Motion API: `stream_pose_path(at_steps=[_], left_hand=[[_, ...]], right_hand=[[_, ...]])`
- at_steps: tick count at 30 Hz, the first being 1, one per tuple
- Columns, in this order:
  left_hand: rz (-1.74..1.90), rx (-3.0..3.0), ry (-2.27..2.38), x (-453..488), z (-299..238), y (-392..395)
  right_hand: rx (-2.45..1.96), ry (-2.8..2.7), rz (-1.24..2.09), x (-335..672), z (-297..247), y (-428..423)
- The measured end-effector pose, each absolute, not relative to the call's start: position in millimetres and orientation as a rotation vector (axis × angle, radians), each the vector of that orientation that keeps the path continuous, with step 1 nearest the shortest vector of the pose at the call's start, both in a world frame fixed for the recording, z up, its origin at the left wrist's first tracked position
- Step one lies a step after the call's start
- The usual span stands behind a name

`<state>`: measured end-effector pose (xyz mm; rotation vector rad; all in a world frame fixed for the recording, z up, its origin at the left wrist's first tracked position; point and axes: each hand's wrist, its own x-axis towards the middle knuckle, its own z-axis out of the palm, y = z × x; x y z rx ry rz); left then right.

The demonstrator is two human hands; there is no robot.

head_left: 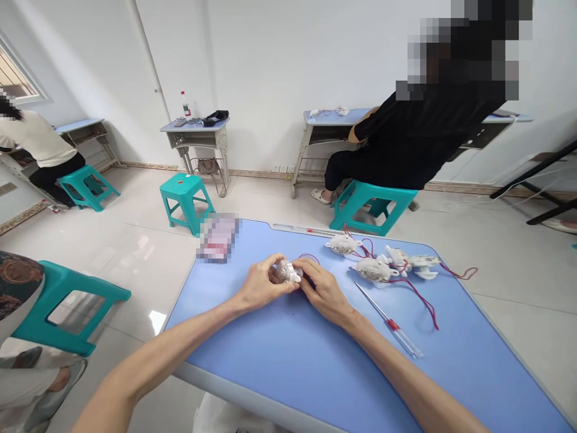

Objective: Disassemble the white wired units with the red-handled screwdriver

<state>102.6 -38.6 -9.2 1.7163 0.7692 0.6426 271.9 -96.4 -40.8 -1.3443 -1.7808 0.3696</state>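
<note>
My left hand (260,284) and my right hand (323,290) meet over the blue desk top (270,355). Together they hold a small white mottled plastic part (286,272) with a red wire (309,257) looping behind it. To the right lie two similar mottled parts (343,244) (374,269) and a white plastic piece (412,262), all joined by thin red wires. A slim screwdriver with a red band (390,323) lies near my right forearm. A second thin tool (306,230) lies along the far edge.
A pixelated pink item (219,238) lies at the desk's far left corner. Teal stools stand around the desk. A seated person in black (419,138) works at a blue desk beyond, and another person (38,144) sits at the far left.
</note>
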Motion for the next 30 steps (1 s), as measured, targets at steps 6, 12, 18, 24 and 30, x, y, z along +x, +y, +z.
stream_pose_path(at_steps=[6,12,18,24,30], left_hand=[[0.731,1.777,0.833,105.0,-6.9,-44.9],[0.736,1.636,0.858,101.4,-11.7,-39.8],[0.777,1.488,0.814,100.3,-15.8,-32.1],[0.818,1.449,0.765,101.4,-17.0,-32.1],[0.828,1.434,0.766,100.7,-16.6,-34.4]], right_hand=[[-1.385,-1.785,0.312,267.2,-47.5,-96.2],[-1.464,-1.598,0.393,277.3,-43.3,-94.4],[-1.456,-1.199,0.629,288.6,-43.6,-89.4],[-1.382,-1.102,0.75,287.1,-43.9,-89.8],[-1.439,-1.219,0.656,293.7,-27.2,-59.3]])
